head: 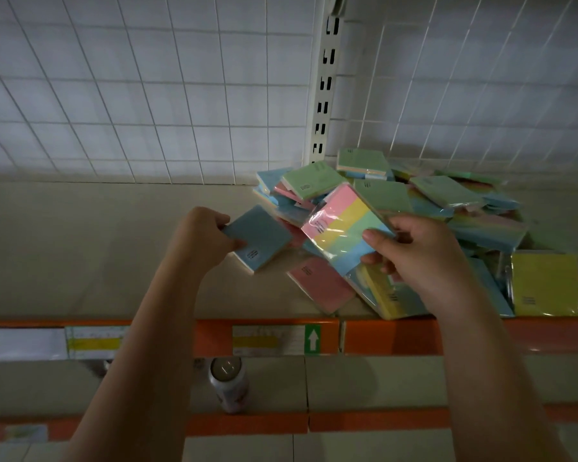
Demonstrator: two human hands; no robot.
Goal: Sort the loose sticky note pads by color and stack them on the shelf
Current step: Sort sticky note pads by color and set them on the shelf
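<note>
Here, blue pad (pixel 260 237) in left fingers (pixel 237 243), striped pack (pixel 344 228) in right fingers (pixel 376 236)

Glossy plastic-wrapped striped pad (pixel 344 228); matt beige shelf (pixel 97 245).

There is a single view, from a wide-angle camera worn on the person's head. It looks forward and down, close in on a shelf (pixel 80 248) that fills the middle of the frame. The wire-grid back panel (pixel 141 95) bows across the upper half, and the orange shelf edge (pixel 381 336) runs across the lower third. Both forearms enter from the bottom edge. The light is dim, so the far right corner is perhaps only partly legible.
</note>
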